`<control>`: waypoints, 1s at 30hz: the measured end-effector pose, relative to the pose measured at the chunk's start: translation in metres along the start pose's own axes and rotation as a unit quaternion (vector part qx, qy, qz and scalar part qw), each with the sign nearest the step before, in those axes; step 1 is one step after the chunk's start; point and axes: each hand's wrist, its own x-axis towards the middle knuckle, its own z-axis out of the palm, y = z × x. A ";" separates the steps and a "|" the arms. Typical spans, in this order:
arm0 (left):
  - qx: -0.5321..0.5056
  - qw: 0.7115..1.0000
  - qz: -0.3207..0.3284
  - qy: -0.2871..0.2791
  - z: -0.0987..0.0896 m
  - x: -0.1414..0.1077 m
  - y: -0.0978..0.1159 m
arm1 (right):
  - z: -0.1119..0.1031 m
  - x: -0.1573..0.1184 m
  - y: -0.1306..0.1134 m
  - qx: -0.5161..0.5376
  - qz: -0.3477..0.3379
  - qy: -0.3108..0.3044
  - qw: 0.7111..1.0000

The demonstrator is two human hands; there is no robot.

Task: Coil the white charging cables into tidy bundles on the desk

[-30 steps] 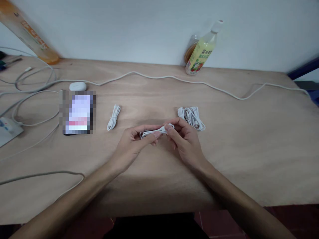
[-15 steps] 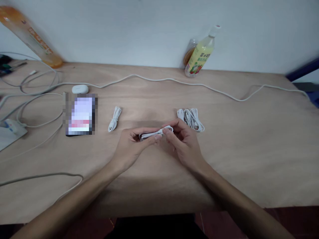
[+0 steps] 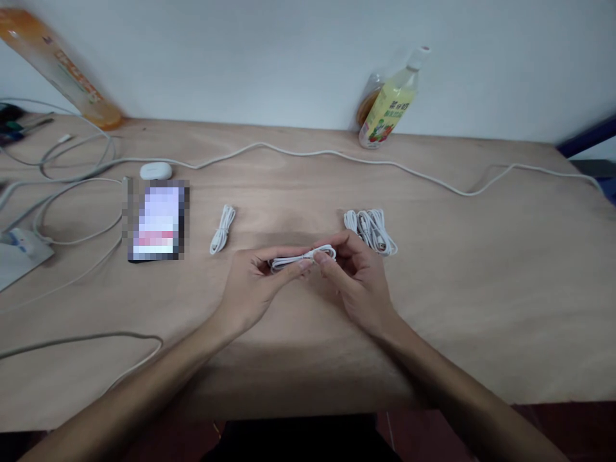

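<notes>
Between my two hands is a coiled white charging cable (image 3: 287,262), bundled at its middle and held just above the wooden table. My left hand (image 3: 257,282) is closed on its left part, thumb along the near side. With thumb and fingers, my right hand (image 3: 356,276) pinches the right end near the loop. One more white cable bundle (image 3: 222,230) lies on the table beyond my left hand. Behind my right hand sit several white cable bundles (image 3: 373,230) side by side, partly covered by the fingers.
A phone with a blurred screen (image 3: 158,221) and a white earbud case (image 3: 156,171) lie at left among loose cables. One long white cable (image 3: 332,153) crosses the table (image 3: 481,289). A yellow drink bottle (image 3: 391,106) and an orange bottle (image 3: 72,77) stand by the wall.
Both hands keep the same hold on the cable. The right thumb has shifted very slightly; the whole view has moved a little.
</notes>
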 end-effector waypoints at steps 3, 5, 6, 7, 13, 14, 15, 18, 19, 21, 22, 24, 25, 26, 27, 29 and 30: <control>0.015 1.000 0.006 0.000 0.000 0.000 0.000 | 0.000 -0.001 -0.002 0.009 0.001 -0.002 1.000; 0.019 1.000 0.009 0.002 0.000 0.000 0.000 | 0.000 -0.001 -0.003 0.009 0.008 0.001 1.000; 0.018 1.000 0.010 0.002 0.001 0.000 0.000 | 0.000 -0.001 -0.003 0.008 0.014 0.002 1.000; 0.017 1.000 0.012 0.002 0.001 0.000 -0.001 | -0.001 -0.001 -0.004 0.007 0.020 0.005 1.000; -0.017 1.000 0.017 -0.006 0.005 -0.002 -0.001 | -0.003 0.003 -0.005 0.025 0.067 0.017 0.997; -0.019 1.000 0.014 -0.007 0.005 -0.002 -0.001 | -0.003 0.003 -0.005 0.030 0.076 0.020 0.996; -0.018 1.000 0.011 -0.008 0.005 -0.002 -0.001 | -0.003 0.003 -0.005 0.035 0.082 0.024 0.996; -0.016 1.000 0.011 -0.015 0.004 -0.001 -0.001 | -0.002 0.004 -0.004 0.051 0.091 0.029 0.994; -0.016 1.000 0.012 -0.017 0.004 0.000 -0.001 | -0.002 0.004 -0.003 0.056 0.094 0.031 0.994; -0.018 1.000 0.013 -0.017 0.004 0.000 -0.001 | -0.002 0.003 -0.001 0.064 0.098 0.035 0.993; -0.019 1.000 0.012 -0.016 0.004 0.000 -0.001 | -0.002 0.003 -0.001 0.068 0.100 0.037 0.992; -0.017 1.000 0.013 -0.014 0.003 0.000 -0.001 | -0.003 0.004 0.000 0.072 0.104 0.040 0.991; -0.014 1.000 0.014 -0.012 0.003 0.000 0.000 | -0.003 0.004 0.000 0.074 0.106 0.040 0.991; -0.010 1.000 0.016 -0.008 0.003 0.000 0.000 | -0.003 0.004 0.000 0.075 0.108 0.039 0.991; -0.007 1.000 0.016 -0.003 0.003 0.000 0.001 | -0.004 0.005 0.000 0.078 0.108 0.039 0.990; -0.010 1.000 0.013 0.002 0.003 -0.001 0.001 | -0.004 0.006 0.000 0.091 0.107 0.043 0.989; -0.017 1.000 0.011 0.002 0.002 -0.001 0.001 | -0.005 0.006 -0.001 0.099 0.108 0.046 0.988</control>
